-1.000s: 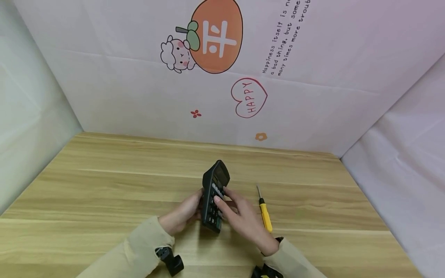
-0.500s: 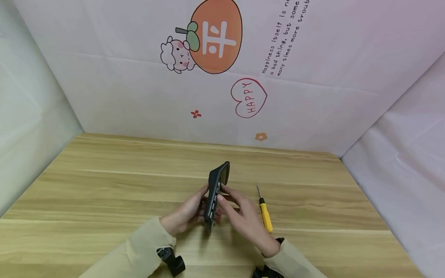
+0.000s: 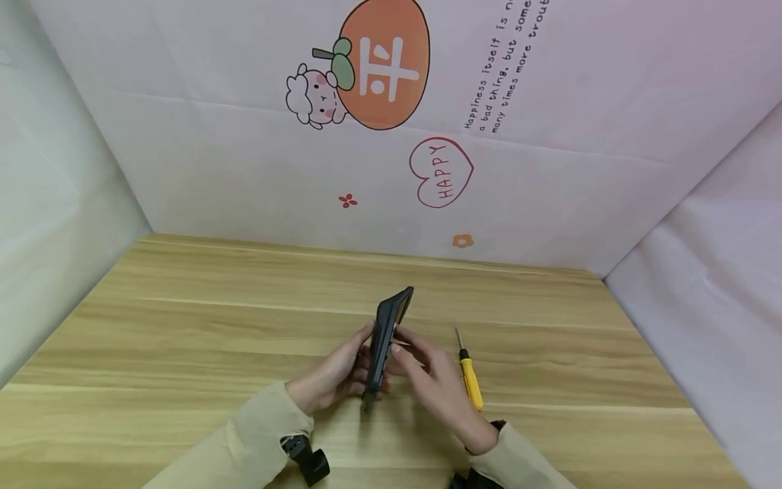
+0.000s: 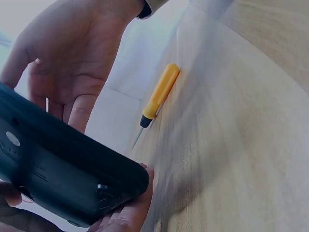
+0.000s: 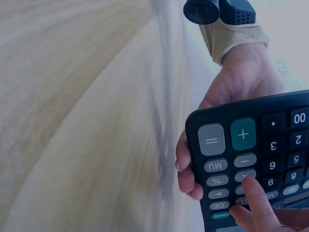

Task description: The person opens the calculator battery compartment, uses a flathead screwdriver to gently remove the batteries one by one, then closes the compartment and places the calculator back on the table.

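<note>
A black desk calculator (image 3: pixel 383 333) is held up on edge over the table, its keys facing right in the head view. My left hand (image 3: pixel 332 375) grips it from the left, fingers wrapped round its lower edge. My right hand (image 3: pixel 441 388) is on the key side, thumb and fingers touching the front. In the right wrist view, grey and green keys (image 5: pixel 211 139) show, with a right fingertip on the multiply key. The left wrist view shows the calculator's dark back (image 4: pixel 63 159); there the right fingers pass behind it, partly hidden.
A yellow-handled screwdriver (image 3: pixel 471 384) lies on the wooden table (image 3: pixel 201 326), just right of my right hand, its shaft pointing away. White cloth walls rise at the back and sides; the back one (image 3: pixel 232 163) bears printed drawings and text.
The calculator has turned from showing its keys to nearly edge-on in the head view, and has shifted slightly right. Both hands have stayed on it. The screwdriver lies where it was.
</note>
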{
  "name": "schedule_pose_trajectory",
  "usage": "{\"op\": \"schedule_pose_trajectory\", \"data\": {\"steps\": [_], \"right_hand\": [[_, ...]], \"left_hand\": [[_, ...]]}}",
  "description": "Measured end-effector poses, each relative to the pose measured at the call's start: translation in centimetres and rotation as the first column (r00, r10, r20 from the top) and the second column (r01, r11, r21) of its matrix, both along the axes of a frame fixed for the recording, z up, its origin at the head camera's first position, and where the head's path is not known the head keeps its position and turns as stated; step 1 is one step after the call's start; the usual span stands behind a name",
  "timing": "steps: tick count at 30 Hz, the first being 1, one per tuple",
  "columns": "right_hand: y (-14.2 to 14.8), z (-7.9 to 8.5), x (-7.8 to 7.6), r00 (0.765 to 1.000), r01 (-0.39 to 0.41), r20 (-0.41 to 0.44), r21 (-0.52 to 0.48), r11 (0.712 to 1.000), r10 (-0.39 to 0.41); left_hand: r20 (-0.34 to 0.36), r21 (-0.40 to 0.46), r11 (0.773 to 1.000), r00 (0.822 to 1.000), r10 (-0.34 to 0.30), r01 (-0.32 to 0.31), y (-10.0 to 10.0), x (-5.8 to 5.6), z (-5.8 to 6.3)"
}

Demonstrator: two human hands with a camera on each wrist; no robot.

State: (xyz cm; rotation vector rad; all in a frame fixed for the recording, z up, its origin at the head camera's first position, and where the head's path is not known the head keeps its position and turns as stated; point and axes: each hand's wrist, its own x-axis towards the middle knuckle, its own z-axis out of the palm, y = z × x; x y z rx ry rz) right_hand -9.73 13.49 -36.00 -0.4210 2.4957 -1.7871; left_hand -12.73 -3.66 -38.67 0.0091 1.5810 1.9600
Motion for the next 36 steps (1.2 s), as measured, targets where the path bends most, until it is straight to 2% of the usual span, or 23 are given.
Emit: {"op": "schedule_pose_trajectory", "data": {"steps": [3,6,17,25,30,36], "right_hand": [[0.09,0.06,-0.03,1.0,-0.003,0.013,-0.021,1.0,0.004],[0.14,0.13,-0.05,0.999,-0.014,0.045,-0.08,0.997,0.018],[0.33,0.18,0.12,1.0,0.018,0.022,0.01,1.0,-0.018],[0.39,0.28,0.15,1.0,0.011,0.029,-0.025,1.0,-0.01],[0.49,0.29,0.17,0.999,0.016,0.031,-0.032,0.999,-0.015],[0.68,0.18,0.04,1.0,-0.001,0.028,-0.091,0.996,0.003]], "left_hand": [[-0.002,-0.024,1.0,1.0,0.016,-0.016,0.19,0.41,0.87],[-0.005,-0.053,0.998,1.0,0.024,-0.025,0.39,0.56,1.16],[-0.03,-0.092,0.996,0.999,0.011,-0.014,0.33,0.58,1.05],[-0.084,-0.08,0.996,0.996,-0.038,0.031,-0.16,0.51,0.94],[-0.071,-0.12,0.993,0.997,0.003,-0.012,-0.04,0.7,0.9],[-0.071,-0.158,0.986,0.996,0.045,-0.055,0.06,0.95,0.91]]}}
